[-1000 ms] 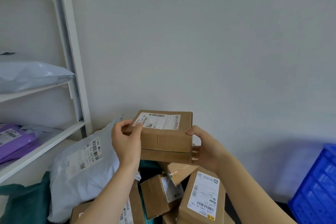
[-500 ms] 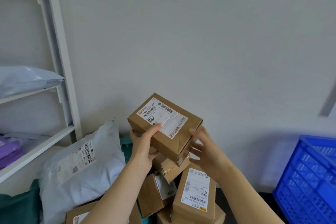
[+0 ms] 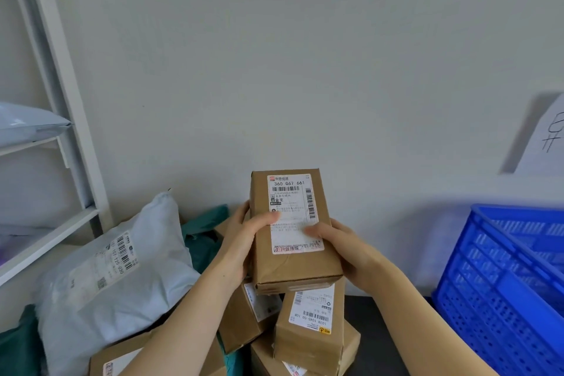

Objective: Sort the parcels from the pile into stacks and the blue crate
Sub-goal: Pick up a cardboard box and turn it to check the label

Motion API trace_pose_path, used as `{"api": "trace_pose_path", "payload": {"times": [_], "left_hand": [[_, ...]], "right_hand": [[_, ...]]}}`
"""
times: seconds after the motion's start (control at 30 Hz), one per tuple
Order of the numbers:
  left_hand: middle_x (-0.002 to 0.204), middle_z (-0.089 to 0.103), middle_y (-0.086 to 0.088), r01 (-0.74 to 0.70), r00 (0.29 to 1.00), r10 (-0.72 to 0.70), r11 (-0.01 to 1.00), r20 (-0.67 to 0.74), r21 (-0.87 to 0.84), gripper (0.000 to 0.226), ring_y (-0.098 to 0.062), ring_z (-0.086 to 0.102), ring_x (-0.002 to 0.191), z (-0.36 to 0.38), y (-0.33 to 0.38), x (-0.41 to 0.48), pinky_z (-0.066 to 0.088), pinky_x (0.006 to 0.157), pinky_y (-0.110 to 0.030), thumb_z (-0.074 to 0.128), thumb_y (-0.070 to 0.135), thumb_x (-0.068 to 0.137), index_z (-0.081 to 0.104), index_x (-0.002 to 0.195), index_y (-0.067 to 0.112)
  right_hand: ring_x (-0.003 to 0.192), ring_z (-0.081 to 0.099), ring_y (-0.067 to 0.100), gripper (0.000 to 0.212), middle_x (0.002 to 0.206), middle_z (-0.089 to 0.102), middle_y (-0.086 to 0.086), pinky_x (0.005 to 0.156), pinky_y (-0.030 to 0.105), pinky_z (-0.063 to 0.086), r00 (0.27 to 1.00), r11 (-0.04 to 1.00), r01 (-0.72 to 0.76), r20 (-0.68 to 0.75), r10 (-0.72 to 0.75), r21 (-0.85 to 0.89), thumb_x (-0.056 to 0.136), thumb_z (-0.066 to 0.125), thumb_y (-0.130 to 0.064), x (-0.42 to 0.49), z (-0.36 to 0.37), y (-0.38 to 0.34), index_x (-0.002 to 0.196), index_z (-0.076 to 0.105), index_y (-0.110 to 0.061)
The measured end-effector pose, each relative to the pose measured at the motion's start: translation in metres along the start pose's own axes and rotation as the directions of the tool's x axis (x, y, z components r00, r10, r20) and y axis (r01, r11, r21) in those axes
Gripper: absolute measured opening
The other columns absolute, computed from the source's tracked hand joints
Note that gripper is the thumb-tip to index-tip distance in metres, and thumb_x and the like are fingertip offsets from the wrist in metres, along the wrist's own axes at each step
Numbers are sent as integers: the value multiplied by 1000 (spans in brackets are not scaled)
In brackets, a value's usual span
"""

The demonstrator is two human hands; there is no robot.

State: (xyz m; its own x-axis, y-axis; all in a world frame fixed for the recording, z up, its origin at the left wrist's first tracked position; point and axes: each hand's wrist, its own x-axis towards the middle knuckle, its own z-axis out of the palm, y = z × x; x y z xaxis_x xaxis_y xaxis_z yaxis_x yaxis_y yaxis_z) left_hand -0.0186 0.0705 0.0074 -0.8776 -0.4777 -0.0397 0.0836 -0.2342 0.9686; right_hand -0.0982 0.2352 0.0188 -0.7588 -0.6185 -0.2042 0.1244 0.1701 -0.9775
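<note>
I hold a brown cardboard box (image 3: pixel 297 265) with a white shipping label lengthwise above the pile, its label facing me. My left hand (image 3: pixel 244 238) grips its left side with the thumb on the label. My right hand (image 3: pixel 338 243) grips its right side, thumb also on the label. Under it lies the pile: several brown boxes, one labelled box (image 3: pixel 308 333) standing on end, and a pale grey poly mailer (image 3: pixel 122 278). The blue crate (image 3: pixel 503 278) stands at the right.
White shelving (image 3: pixel 61 119) at the left carries a grey mailer (image 3: pixel 27 123). Dark green bags (image 3: pixel 204 223) lie behind and left of the pile. A paper sign (image 3: pixel 546 137) hangs on the wall above the crate. A dark surface (image 3: pixel 375 330) shows between pile and crate.
The box has been turned from lying crosswise to pointing lengthwise away from me, label up. My view has shifted right, showing more of the blue crate.
</note>
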Motion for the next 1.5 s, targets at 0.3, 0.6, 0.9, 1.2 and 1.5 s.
{"api": "trace_pose_path", "payload": {"times": [0.3, 0.6, 0.9, 1.2, 1.5], "left_hand": [[111, 66, 7, -23, 992, 10, 995, 130, 99, 74, -18, 64, 101, -2, -3, 3, 54, 77, -35, 85, 12, 63, 46, 117, 45], [113, 68, 6, -83, 986, 64, 989, 151, 120, 76, -18, 65, 102, -2, -3, 5, 55, 82, -38, 81, 17, 49, 48, 110, 47], [104, 64, 15, -179, 982, 167, 969, 86, 172, 64, -13, 63, 96, 2, -4, 1, 53, 73, -29, 80, 1, 71, 48, 101, 48], [110, 63, 12, -172, 983, 157, 970, 98, 171, 68, -14, 62, 101, 2, -4, -3, 54, 79, -31, 82, 5, 69, 46, 104, 51], [107, 62, 15, -215, 976, 205, 955, 71, 203, 69, -11, 62, 99, 4, -6, -5, 52, 73, -26, 80, 2, 70, 45, 104, 51]], "right_hand": [[87, 73, 16, 51, 102, 74, -3, 66, 26, 57, 995, 990, 100, -20, -98, 96, 80, 75, -14, 1, 0, 5, 123, 51, -28], [92, 72, 21, 57, 103, 74, -1, 77, 35, 58, 988, 981, 151, -35, -148, 121, 73, 80, -8, 6, 0, 8, 122, 56, -26], [88, 72, 21, 49, 102, 74, 0, 75, 35, 59, 972, 971, 217, -112, -205, 102, 76, 76, -2, 6, 3, 11, 116, 59, -25], [84, 73, 17, 47, 97, 74, -4, 70, 30, 58, 972, 967, 232, -74, -225, 105, 79, 75, -5, 2, 0, 14, 115, 57, -29], [81, 73, 15, 48, 99, 74, -2, 62, 25, 57, 960, 959, 253, -157, -232, 130, 76, 77, -2, -1, 3, 17, 115, 59, -24]]}}
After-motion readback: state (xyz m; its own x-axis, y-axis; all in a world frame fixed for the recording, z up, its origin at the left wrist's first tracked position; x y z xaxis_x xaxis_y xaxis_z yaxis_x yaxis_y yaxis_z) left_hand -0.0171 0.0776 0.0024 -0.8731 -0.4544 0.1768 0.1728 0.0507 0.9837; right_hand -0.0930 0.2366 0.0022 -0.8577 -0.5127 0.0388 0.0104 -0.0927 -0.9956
